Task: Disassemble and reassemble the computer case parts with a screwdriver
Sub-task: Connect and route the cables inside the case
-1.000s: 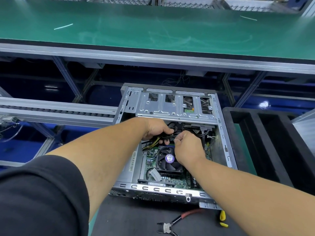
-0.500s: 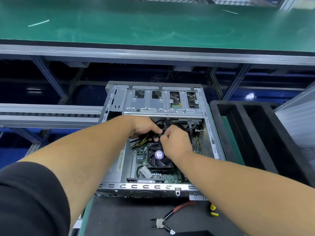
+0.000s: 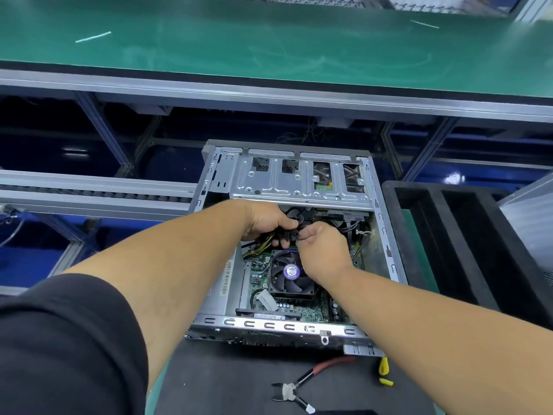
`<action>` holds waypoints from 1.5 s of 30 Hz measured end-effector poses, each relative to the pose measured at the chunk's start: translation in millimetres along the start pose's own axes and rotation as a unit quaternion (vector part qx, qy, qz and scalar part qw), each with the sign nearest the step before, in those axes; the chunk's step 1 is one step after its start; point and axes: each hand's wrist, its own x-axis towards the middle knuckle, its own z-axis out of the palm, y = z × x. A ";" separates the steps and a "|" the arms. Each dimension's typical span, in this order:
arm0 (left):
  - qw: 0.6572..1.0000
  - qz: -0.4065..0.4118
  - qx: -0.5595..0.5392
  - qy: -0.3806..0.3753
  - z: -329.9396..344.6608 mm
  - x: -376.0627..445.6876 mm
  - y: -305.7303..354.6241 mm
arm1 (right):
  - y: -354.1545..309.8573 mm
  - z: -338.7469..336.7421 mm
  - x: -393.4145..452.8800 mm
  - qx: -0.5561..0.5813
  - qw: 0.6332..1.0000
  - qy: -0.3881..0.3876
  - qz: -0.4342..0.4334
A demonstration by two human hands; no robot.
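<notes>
An open silver computer case (image 3: 386, 235) lies flat in front of me, its motherboard and a black CPU fan (image 3: 287, 283) with a purple sticker exposed. A metal drive cage (image 3: 299, 181) spans its far end. Both my hands reach inside, just below the cage. My left hand (image 3: 266, 221) grips a bundle of black and yellow cables (image 3: 263, 247). My right hand (image 3: 324, 247) pinches a black connector on the same bundle, touching the left fingers. The connector itself is mostly hidden by my fingers. No screwdriver is in view.
Red-handled cutting pliers (image 3: 296, 387) lie on the dark mat near the case's front edge, with small yellow pieces (image 3: 384, 372) beside them. A black foam tray (image 3: 466, 241) stands to the right. A green conveyor bench (image 3: 269, 46) runs across the back, a roller rail (image 3: 89, 193) at left.
Both hands stay on the cables inside the case with only slight finger shifts. My head has moved, so the case sits a little differently in view.
</notes>
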 end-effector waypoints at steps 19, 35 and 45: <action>1.000 -0.009 -0.007 0.010 -1.0 3.8 -1.5 | -1.9 3.3 -0.3 0.060 0.998 0.017 0.002; 1.000 -0.013 -0.007 0.013 -0.8 3.7 -2.2 | -3.7 1.1 -4.3 0.036 0.999 0.019 -0.018; 1.000 -0.008 0.003 -0.001 -2.2 4.1 -3.4 | -5.7 -0.1 -5.0 -0.045 0.996 0.044 -0.058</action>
